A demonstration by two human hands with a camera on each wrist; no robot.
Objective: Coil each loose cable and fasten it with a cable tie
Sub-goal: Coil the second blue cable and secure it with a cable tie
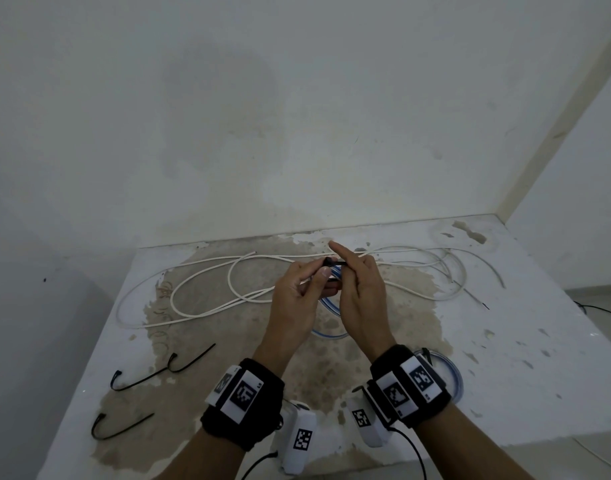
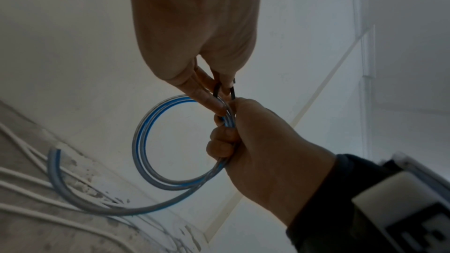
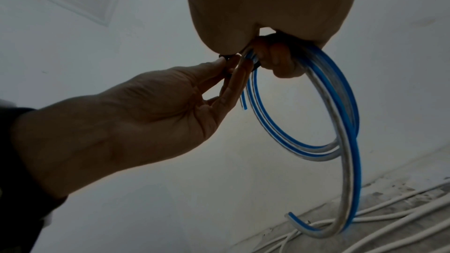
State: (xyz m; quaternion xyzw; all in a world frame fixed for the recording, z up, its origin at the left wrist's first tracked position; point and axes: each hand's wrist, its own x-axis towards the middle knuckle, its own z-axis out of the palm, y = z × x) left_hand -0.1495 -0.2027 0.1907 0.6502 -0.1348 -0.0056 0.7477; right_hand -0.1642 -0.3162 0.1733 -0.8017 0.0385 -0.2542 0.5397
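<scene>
White cable (image 1: 200, 303) sprawls across slab's (image 1: 505, 358) far half; near-right seemingly clear.

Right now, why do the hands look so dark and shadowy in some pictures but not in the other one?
In both wrist views the bright white wall sits behind, so the right hand and left hand turn dark and backlit; the coiled blue-and-clear cable stays vivid. The head view lights the hands evenly, but its wide lens bends the table edge.

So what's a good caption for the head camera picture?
Two hands looping a black cable tie around a coiled blue cable.
</scene>
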